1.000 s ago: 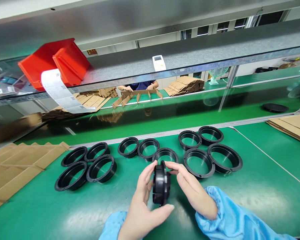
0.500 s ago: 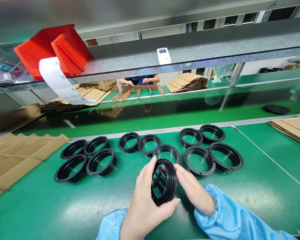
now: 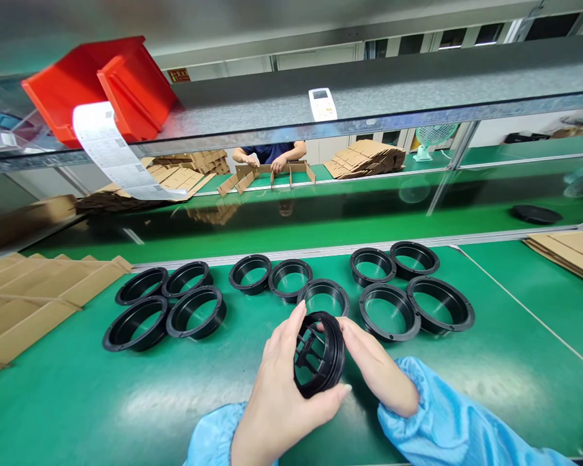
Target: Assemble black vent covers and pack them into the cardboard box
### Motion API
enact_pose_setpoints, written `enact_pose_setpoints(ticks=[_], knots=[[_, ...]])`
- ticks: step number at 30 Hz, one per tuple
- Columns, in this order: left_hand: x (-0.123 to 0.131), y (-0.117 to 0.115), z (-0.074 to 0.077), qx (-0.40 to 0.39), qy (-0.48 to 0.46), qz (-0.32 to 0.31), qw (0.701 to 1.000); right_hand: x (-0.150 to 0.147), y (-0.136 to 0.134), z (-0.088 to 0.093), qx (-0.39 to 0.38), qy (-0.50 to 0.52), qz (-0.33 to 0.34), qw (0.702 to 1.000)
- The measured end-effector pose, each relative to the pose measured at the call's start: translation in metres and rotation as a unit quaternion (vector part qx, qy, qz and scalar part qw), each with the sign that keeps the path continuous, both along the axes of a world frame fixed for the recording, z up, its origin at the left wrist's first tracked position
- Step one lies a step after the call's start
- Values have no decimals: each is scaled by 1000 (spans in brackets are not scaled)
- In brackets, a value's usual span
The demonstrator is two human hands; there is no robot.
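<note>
A round black plastic ring part [image 3: 333,355] with crossbars inside its opening is held above the green table [image 3: 165,401]. My left hand [image 3: 282,388] wraps round its left and lower side, thumb along the bottom. From the right, my right hand [image 3: 376,362] grips its upper right rim; some of those fingertips are hidden behind the part. Just beyond stands a black flanged ring [image 3: 324,294], partly covered by my hands. More such rings lie in groups: one group at left [image 3: 197,312], others at centre [image 3: 250,274] and right [image 3: 440,303].
Cardboard dividers [image 3: 43,285] lie at the left and flat cardboard [image 3: 571,255] at the right. Overhead, a shelf [image 3: 243,107] carries a red bin [image 3: 126,90], a paper sheet [image 3: 119,155] and a white handheld device [image 3: 322,105]. Across the table, a co-worker's hands [image 3: 279,163] handle cardboard dividers.
The ring part has turned slightly in my hands, which have kept nearly the same place. Across the table, the co-worker's hands have moved down onto the cardboard dividers.
</note>
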State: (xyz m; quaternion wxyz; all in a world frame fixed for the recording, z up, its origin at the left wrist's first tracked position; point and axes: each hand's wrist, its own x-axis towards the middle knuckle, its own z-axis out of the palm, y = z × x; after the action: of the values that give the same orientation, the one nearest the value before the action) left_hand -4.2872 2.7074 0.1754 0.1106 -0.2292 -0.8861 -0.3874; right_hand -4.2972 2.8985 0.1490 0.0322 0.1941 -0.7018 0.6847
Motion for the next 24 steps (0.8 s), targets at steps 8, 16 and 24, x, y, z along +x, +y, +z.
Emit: enact_pose_setpoints(ticks=[8,16,24], knots=[[1,-2,1,-7,-9,-3,1000,0,1,-2,13,9,-4,1000],[-1,-3,4,10,-14,-11,1000,-1,1,-2,26,18,-4,1000],[-1,-3,3,10,-16,-9,1000,-1,1,-3,34,17,-4,999]])
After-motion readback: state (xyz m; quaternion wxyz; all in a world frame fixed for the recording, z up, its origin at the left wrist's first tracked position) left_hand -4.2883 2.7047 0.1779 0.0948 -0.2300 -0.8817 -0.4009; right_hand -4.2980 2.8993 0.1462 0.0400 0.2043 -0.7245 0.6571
